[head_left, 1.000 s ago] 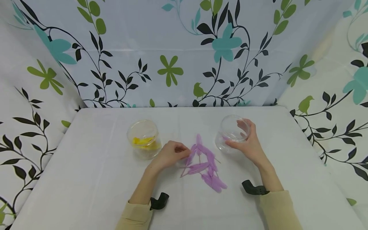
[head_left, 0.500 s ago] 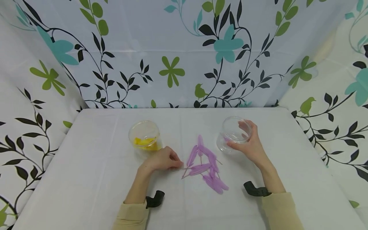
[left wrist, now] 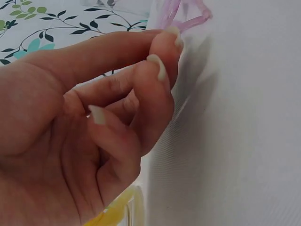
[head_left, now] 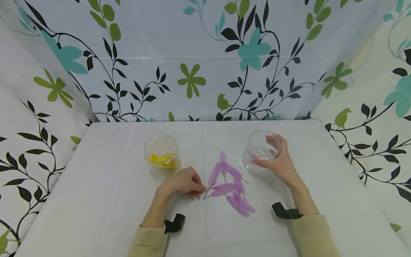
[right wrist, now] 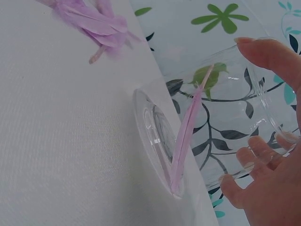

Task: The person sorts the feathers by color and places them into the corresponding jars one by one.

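Note:
Several purple feathers (head_left: 236,176) lie in a loose pile at mid-table. At the pile's left edge my left hand (head_left: 184,182) pinches the quill end of one feather between thumb and index fingertip, the other fingers curled beneath. The pinch partly hides the quill in the left wrist view, where purple feathers (left wrist: 195,21) show just beyond the fingertips. My right hand (head_left: 278,160) grips a clear glass jar (head_left: 248,162) by its upper right side. One purple feather (right wrist: 187,134) leans inside that jar, as the right wrist view shows.
A second clear glass jar (head_left: 147,151) stands left of the pile, behind my left hand, with yellow feathers (head_left: 163,161) inside. White cloth covers the table (head_left: 106,200). A leaf-patterned curtain (head_left: 144,43) hangs along the back and both sides.
My left hand drew back left from the feather pile, then shifted slightly forward and down onto a quill end. My right hand keeps its grip on the jar.

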### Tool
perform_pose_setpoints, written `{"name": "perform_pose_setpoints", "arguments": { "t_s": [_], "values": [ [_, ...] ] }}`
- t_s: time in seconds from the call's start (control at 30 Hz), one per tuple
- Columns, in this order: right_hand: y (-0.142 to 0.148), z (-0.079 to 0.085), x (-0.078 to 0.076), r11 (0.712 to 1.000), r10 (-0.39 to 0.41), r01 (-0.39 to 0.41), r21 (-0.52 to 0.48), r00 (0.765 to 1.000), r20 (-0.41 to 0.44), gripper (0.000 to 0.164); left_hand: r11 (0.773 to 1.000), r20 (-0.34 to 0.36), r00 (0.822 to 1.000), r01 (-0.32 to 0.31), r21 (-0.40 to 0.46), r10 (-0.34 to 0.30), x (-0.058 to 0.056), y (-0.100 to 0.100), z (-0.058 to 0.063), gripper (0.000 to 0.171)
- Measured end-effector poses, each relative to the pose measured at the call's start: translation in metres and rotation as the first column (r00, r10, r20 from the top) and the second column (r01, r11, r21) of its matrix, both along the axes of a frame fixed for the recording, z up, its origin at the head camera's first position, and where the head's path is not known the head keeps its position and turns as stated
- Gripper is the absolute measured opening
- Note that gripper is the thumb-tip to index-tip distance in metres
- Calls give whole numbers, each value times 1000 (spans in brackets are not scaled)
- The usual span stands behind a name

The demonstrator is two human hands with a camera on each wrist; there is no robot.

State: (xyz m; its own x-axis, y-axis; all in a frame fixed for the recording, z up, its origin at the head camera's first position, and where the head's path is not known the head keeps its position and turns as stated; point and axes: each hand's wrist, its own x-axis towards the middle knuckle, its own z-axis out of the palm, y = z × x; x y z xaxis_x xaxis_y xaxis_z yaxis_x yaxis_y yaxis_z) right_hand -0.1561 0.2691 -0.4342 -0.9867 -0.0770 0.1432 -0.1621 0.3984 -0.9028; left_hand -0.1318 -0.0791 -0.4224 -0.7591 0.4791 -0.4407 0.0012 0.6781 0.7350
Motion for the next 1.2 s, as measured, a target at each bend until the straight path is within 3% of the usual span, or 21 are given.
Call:
{"name": "perform_pose_setpoints", "arguments": {
  "t_s": [0.2, 0.43, 0.63, 0.83, 1.2],
  "values": [
    [0, 0, 1, 1000, -5, 5, 2, 1000, 10, 102, 993, -26, 1000, 13, 116, -10, -2, -4, 6, 20],
    [2, -2, 1, 1000, -6, 6, 1, 1000, -5, 102, 955, -66, 998, -1, 297, 22, -3, -10, 21, 23],
    [4, -4, 1, 1000, -8, 8, 4, 1000, -13, 102, 936, -124, 989, -28, 352, 76, -1, -10, 31, 18],
    [5, -4, 1, 1000, -1, 1, -3, 1000, -13, 102, 900, -111, 987, -60, 432, 120, 3, -6, 39, 15],
    [3, -5, -2, 999, 0, 0, -35, 1000, 2, 101, 852, -116, 966, -143, 503, 230, -1, 28, 44, 21]
  ]
}}
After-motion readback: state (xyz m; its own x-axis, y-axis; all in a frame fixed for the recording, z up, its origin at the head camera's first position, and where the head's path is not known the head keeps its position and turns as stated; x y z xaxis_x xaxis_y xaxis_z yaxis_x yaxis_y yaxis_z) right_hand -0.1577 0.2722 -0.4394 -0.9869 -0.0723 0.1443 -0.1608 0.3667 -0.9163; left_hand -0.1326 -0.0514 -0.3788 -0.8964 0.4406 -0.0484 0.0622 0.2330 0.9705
